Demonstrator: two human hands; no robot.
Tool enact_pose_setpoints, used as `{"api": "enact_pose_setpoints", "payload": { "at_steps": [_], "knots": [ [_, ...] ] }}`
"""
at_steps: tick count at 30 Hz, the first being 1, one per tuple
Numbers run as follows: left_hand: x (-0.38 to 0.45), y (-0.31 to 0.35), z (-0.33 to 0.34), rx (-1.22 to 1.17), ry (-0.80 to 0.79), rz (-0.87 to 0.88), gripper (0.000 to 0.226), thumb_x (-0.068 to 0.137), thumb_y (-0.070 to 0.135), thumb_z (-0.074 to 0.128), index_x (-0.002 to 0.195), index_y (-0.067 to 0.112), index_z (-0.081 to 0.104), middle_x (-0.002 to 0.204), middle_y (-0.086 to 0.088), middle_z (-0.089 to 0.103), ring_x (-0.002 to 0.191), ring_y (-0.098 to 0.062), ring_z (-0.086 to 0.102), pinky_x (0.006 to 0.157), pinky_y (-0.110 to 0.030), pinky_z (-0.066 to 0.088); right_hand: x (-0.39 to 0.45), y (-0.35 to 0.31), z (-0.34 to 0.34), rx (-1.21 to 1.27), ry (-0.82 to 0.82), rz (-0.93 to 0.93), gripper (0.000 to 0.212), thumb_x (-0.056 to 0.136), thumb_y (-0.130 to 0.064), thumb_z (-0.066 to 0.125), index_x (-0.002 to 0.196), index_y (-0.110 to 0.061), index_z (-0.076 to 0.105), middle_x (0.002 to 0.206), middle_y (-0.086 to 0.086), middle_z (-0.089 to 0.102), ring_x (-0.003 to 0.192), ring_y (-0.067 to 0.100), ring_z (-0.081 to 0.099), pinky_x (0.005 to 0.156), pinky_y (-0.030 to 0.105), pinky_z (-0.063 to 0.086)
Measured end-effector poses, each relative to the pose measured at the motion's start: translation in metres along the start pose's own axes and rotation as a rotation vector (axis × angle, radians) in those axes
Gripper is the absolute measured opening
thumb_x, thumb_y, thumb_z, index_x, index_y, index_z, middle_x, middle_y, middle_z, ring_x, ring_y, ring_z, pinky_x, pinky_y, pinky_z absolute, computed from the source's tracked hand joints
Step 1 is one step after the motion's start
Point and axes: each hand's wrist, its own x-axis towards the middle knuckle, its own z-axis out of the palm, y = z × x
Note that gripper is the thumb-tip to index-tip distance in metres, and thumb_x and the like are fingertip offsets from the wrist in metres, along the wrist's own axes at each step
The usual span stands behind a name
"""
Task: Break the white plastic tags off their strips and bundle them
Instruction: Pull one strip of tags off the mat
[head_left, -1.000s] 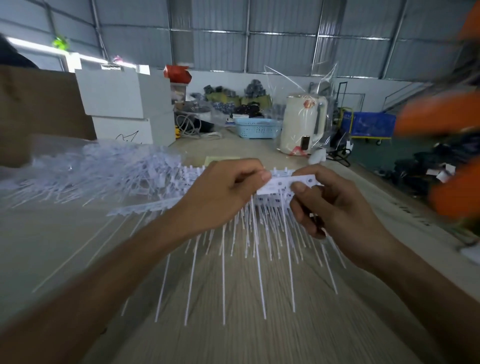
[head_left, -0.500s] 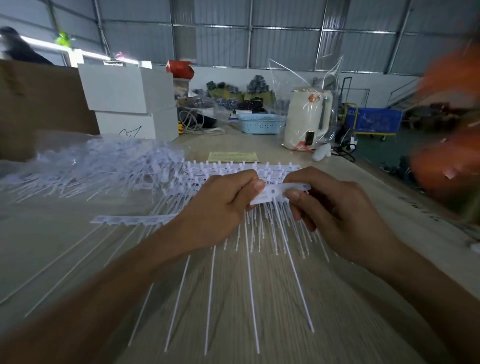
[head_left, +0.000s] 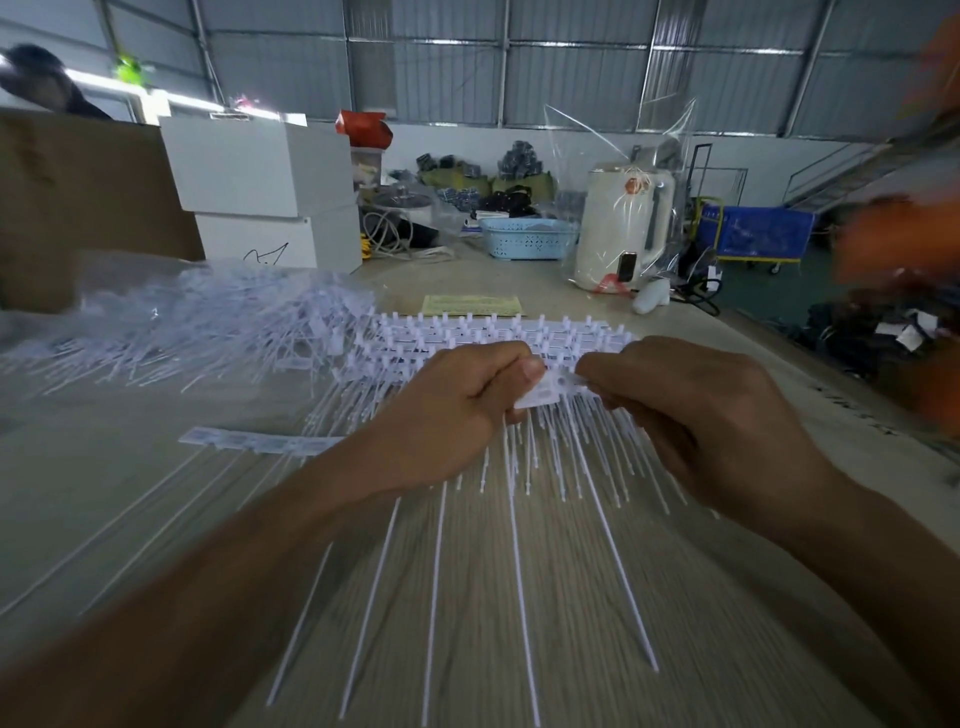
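Both hands meet above the pale wood-grain table (head_left: 467, 597). The left hand (head_left: 457, 415) and right hand (head_left: 691, 415) each pinch an end of a small white plastic tag strip (head_left: 548, 391) held between them, its thin tails hanging toward the tabletop. A loose heap of white plastic tags (head_left: 208, 327) lies to the left.

white tags (head_left: 543, 396), blue basket (head_left: 527, 239), wood-grain table (head_left: 467, 597)

Two hands (head_left: 457, 410) (head_left: 696, 415), two white boxes (head_left: 260, 166) (head_left: 280, 241) — one basket (head_left: 527, 239)
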Motion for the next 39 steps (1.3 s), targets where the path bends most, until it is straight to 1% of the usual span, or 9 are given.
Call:
{"api": "enact_pose_setpoints", "payload": {
  "at_steps": [4, 9, 13, 17, 22, 26, 29, 35, 39],
  "knots": [
    [0.001, -0.003, 0.000, -0.052, -0.028, -0.032, 0.039, 0.104, 0.033, 0.040, 0.065, 0.031, 0.044, 0.057, 0.013, 0.045, 0.058, -0.019, 0.050, 0.075, -0.056, 0.054, 0.003, 0.002, -0.004, -0.117, -0.052, -0.070, 0.028, 0.087, 0.011, 0.058, 0.107, -0.002, 0.071, 0.082, 0.016, 0.068, 0.067, 0.036, 0.063, 0.055, 0.043, 0.053],
    [0.004, 0.000, -0.001, 0.044, 0.057, 0.035, 0.037, 0.106, 0.027, 0.042, 0.069, 0.029, 0.045, 0.056, 0.010, 0.046, 0.049, -0.006, 0.042, 0.054, -0.025, 0.040, 0.001, -0.004, 0.004, 0.101, -0.027, 0.201, 0.027, 0.103, -0.024, 0.050, 0.121, -0.013, 0.067, 0.084, -0.020, 0.061, 0.063, 0.003, 0.055, 0.061, 0.023, 0.047],
    [0.007, 0.002, -0.001, 0.037, 0.083, 0.028, 0.037, 0.105, 0.025, 0.043, 0.068, 0.024, 0.043, 0.054, 0.010, 0.041, 0.053, -0.014, 0.044, 0.065, -0.041, 0.048, 0.004, -0.006, 0.008, 0.156, 0.026, 0.290, 0.026, 0.101, -0.020, 0.053, 0.124, -0.019, 0.063, 0.066, -0.010, 0.061, 0.048, 0.008, 0.051, 0.051, 0.032, 0.045],
    [0.007, 0.002, 0.000, 0.030, 0.076, 0.030, 0.037, 0.105, 0.025, 0.043, 0.068, 0.020, 0.043, 0.059, -0.002, 0.045, 0.052, -0.015, 0.042, 0.058, -0.032, 0.041, 0.004, -0.007, 0.010, 0.125, 0.040, 0.342, 0.025, 0.101, -0.013, 0.052, 0.118, -0.022, 0.068, 0.060, -0.001, 0.061, 0.047, 0.015, 0.058, 0.050, 0.034, 0.048],
    [0.004, -0.001, -0.002, 0.019, 0.095, 0.030, 0.037, 0.105, 0.024, 0.045, 0.068, 0.026, 0.044, 0.059, 0.004, 0.048, 0.054, -0.020, 0.048, 0.065, -0.044, 0.050, -0.004, 0.039, -0.012, 0.150, 0.019, 0.750, 0.028, 0.101, -0.008, 0.052, 0.104, -0.029, 0.070, 0.066, -0.004, 0.065, 0.044, 0.013, 0.052, 0.046, 0.023, 0.046],
    [0.005, -0.002, 0.000, 0.057, 0.126, 0.085, 0.026, 0.103, 0.023, 0.051, 0.080, 0.012, 0.057, 0.059, -0.001, 0.054, 0.049, -0.008, 0.047, 0.050, -0.018, 0.032, 0.004, 0.009, 0.005, 0.527, -0.111, 0.697, 0.030, 0.102, -0.007, 0.051, 0.102, -0.026, 0.074, 0.069, 0.003, 0.063, 0.051, 0.009, 0.047, 0.052, 0.018, 0.037],
    [0.004, -0.003, 0.007, 0.033, 0.122, 0.081, 0.011, 0.101, 0.026, 0.057, 0.093, 0.020, 0.054, 0.060, -0.003, 0.063, 0.044, -0.013, 0.049, 0.045, -0.027, 0.035, 0.012, -0.012, 0.014, 0.811, -0.133, 0.691, 0.025, 0.102, -0.026, 0.051, 0.107, -0.022, 0.074, 0.064, 0.000, 0.056, 0.053, 0.007, 0.045, 0.052, 0.018, 0.036],
    [0.005, -0.003, 0.008, 0.023, 0.199, 0.103, 0.012, 0.100, 0.029, 0.058, 0.092, 0.023, 0.051, 0.061, 0.004, 0.062, 0.045, -0.006, 0.050, 0.045, -0.016, 0.033, 0.013, -0.016, 0.018, 0.664, -0.162, 0.600, 0.019, 0.091, -0.035, 0.063, 0.102, -0.024, 0.073, 0.079, -0.004, 0.067, 0.066, 0.022, 0.054, 0.064, 0.040, 0.047],
    [0.003, -0.010, 0.004, 0.191, 0.141, 0.057, 0.023, 0.102, 0.042, 0.046, 0.089, 0.024, 0.053, 0.059, 0.008, 0.056, 0.049, -0.005, 0.051, 0.050, -0.030, 0.042, 0.009, -0.010, 0.018, 0.640, -0.145, 0.592, 0.011, 0.093, -0.031, 0.064, 0.099, -0.025, 0.072, 0.087, 0.000, 0.068, 0.072, 0.027, 0.057, 0.066, 0.042, 0.048]
  ]
}}
